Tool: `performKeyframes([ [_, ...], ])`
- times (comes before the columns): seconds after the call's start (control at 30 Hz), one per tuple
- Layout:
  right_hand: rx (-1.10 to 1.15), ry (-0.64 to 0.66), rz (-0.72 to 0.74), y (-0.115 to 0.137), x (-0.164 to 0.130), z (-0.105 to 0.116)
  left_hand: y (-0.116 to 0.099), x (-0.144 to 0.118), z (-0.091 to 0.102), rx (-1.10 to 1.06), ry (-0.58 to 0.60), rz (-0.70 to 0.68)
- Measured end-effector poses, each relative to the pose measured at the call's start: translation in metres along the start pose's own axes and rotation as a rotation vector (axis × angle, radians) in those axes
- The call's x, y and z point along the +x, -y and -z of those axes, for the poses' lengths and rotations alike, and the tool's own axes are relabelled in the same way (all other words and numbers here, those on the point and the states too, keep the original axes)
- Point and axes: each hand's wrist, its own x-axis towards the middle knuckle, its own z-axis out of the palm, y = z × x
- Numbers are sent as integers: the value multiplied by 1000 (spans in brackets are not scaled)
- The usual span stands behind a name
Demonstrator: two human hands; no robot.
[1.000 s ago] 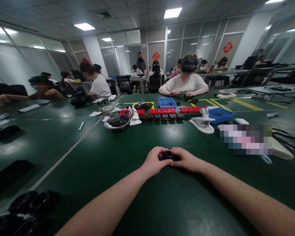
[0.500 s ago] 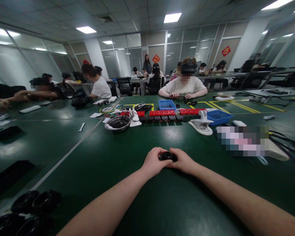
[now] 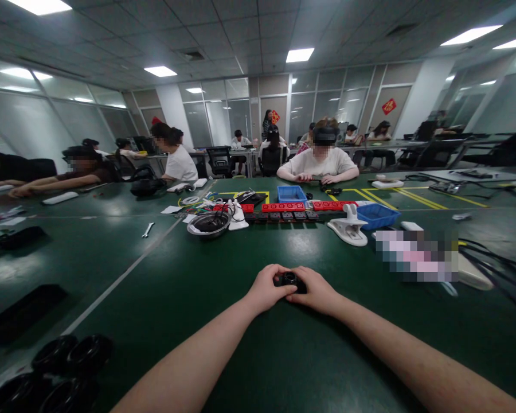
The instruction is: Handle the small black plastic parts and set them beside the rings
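I see a wide green table (image 3: pixel 163 287) with black rings (image 3: pixel 69 367) stacked at its near left corner and a metal bowl (image 3: pixel 209 223) farther out. My left hand (image 3: pixel 266 289) and right hand (image 3: pixel 316 291) meet at the table's middle, both closed around one small black round part (image 3: pixel 289 279), resting on the surface. It looks mid-handling to me; nothing shows it finished.

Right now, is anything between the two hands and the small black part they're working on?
Nothing visible: the left hand and right hand already grip the small black part from either side, over bare green table.
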Motion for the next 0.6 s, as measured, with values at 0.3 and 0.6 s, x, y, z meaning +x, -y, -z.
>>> performKeyframes([
  [0.3, 186, 146, 164, -13, 4, 13, 3, 0, 3, -56, 60, -17],
  [0.6, 195, 147, 139, -16, 5, 10, 2, 1, 2, -74, 75, -3],
])
